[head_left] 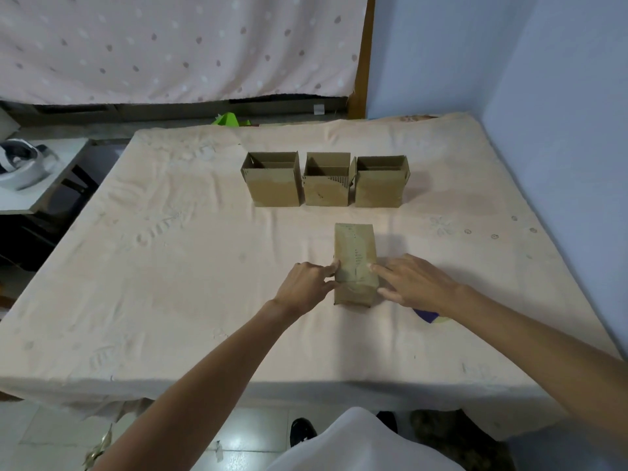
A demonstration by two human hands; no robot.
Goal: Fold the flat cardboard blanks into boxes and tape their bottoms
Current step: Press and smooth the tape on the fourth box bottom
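One box [355,263] lies on its side in the middle of the cloth-covered desk [170,266]. The left hand [306,287] pushes its fingertips against the box's left side. The right hand [414,283] lays a straight finger on top. Both grips are spread, not pinching. Behind, three open boxes [326,185] stand in a row.

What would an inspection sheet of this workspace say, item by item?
Surface: table under a pale, wrinkled cloth.
Job's things: three open boxes in a row at the far side; a fourth box, seemingly taped side up, by the hands.
Clutter: purple thing half hidden under the right wrist.
Grippers: left hand touches the fourth box's left edge; right hand presses its right edge, fingers straight.
Cables: nothing seen.
Surroundings: dotted curtain, blue wall, side table with a white device, green thing behind.
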